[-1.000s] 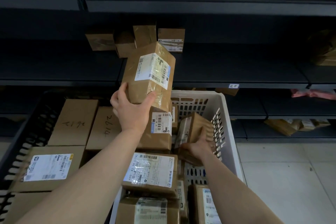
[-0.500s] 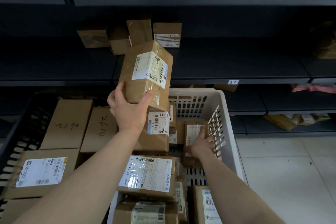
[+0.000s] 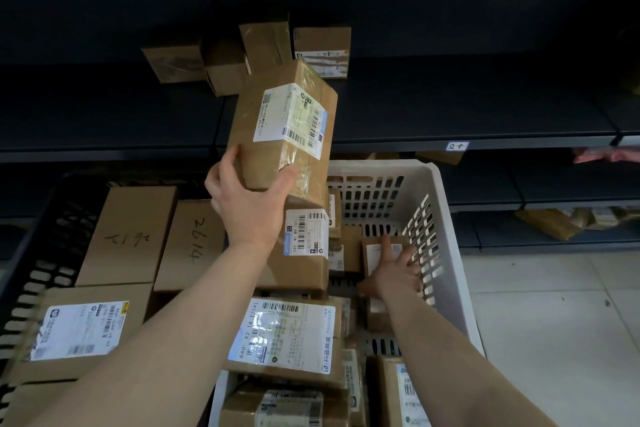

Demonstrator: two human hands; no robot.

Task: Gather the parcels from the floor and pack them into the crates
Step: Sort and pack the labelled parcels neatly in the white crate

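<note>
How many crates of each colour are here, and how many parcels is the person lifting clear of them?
White slotted plastic crate: 1
Black slotted plastic crate: 1
Brown cardboard parcel lifted in the left hand: 1
Total: 3

I see my left hand (image 3: 247, 211) gripping a taped parcel (image 3: 284, 128) above the white crate (image 3: 445, 218); inside it, my right hand (image 3: 394, 272) lies flat on a small parcel (image 3: 372, 255).
</note>
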